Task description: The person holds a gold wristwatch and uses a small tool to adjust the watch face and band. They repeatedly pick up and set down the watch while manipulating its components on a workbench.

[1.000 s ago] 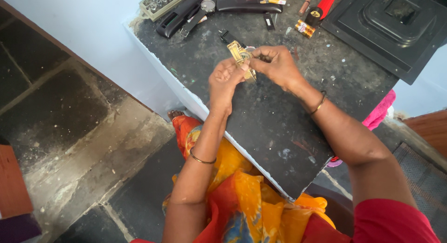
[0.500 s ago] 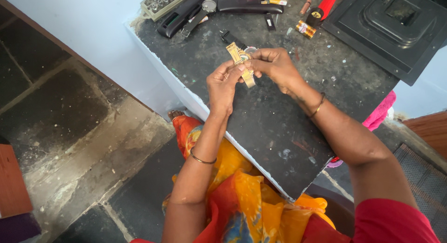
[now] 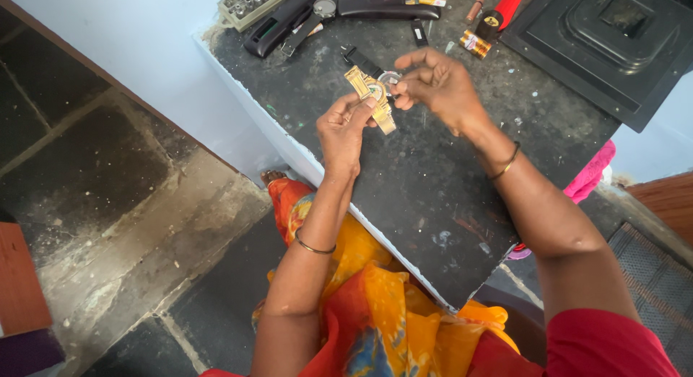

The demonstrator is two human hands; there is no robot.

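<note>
The left hand (image 3: 345, 128) pinches a gold watch (image 3: 371, 97) by its band, lifted just above the dark desk (image 3: 433, 182) so its face turns up toward the person. The right hand (image 3: 440, 84) closes fingertips at the case, perhaps on a small round part; the view is too fine to tell. Tools (image 3: 289, 19) and small batteries (image 3: 475, 43) lie at the desk's far edge, within reach.

Even, diffuse daylight, moderately bright; shadows are soft and faint. The dark stone work slab (image 3: 433, 189) carries a mild sheen with no harsh glare. Focus is sharp at centre; wide-angle distortion bends the pale blue painted wall (image 3: 144, 30) towards the edges.
</note>
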